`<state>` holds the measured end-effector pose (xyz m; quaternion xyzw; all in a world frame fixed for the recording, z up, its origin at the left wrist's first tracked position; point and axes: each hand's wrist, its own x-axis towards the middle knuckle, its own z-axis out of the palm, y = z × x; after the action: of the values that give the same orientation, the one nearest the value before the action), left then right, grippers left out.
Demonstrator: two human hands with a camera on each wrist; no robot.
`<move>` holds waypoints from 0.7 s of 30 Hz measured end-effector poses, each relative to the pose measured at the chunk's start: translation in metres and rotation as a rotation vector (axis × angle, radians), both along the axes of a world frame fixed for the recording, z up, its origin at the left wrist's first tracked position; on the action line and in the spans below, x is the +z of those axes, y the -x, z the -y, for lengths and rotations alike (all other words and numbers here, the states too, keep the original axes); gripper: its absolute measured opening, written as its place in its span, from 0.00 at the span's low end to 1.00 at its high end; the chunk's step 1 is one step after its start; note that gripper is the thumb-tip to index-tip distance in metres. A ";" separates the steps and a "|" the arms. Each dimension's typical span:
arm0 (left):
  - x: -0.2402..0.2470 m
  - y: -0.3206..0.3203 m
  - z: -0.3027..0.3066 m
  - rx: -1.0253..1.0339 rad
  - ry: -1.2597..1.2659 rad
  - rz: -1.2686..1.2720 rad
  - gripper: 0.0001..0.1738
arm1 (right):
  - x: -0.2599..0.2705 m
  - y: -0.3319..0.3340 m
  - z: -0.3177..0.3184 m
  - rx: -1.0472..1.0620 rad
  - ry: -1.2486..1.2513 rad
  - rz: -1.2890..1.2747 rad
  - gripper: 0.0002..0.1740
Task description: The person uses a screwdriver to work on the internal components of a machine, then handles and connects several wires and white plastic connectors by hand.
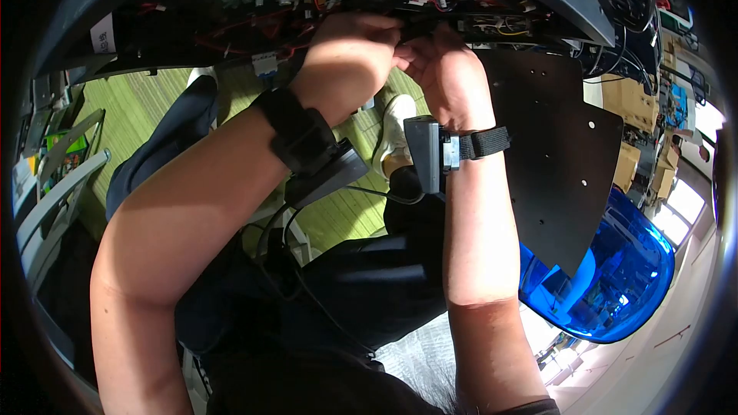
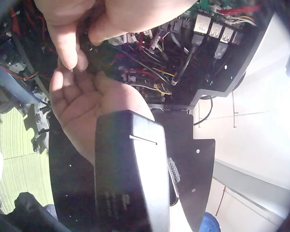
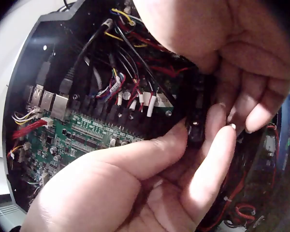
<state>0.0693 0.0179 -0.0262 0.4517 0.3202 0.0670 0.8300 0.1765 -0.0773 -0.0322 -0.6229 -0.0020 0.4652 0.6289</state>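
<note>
Both hands meet inside an opened dark housing (image 1: 131, 50) full of wiring. In the right wrist view, a narrow black part (image 3: 196, 108) with a small screw in it stands between the hands. My left hand (image 1: 346, 61) pinches its lower end between thumb and fingers. From the other side my right hand (image 1: 457, 81) is curled about its upper end, with its fingers (image 3: 256, 94) bent close to the left fingertips. The left wrist view shows the right palm turned up, while the part itself is hidden behind the hands.
A green circuit board (image 3: 82, 140) with ports and plugged cables lies beside the hands. Red wires (image 3: 232, 193) run along the housing. A black perforated panel (image 1: 546, 161) hangs at the right, near a blue glossy shell (image 1: 638, 284). Grey chair frames (image 1: 58, 192) stand left.
</note>
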 end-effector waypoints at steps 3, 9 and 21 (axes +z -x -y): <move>-0.005 0.005 0.001 -0.090 -0.386 0.074 0.18 | -0.001 -0.002 0.001 0.003 -0.008 0.002 0.19; 0.005 0.004 -0.001 -0.170 -0.372 -0.036 0.19 | -0.002 -0.002 0.001 0.050 0.000 0.004 0.19; 0.007 0.000 -0.002 -0.096 -0.244 -0.106 0.15 | 0.002 0.001 -0.003 0.013 -0.036 -0.020 0.19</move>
<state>0.0693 0.0194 -0.0191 0.5669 0.3312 0.0417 0.7531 0.1752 -0.0742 -0.0303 -0.6069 -0.0082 0.4753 0.6369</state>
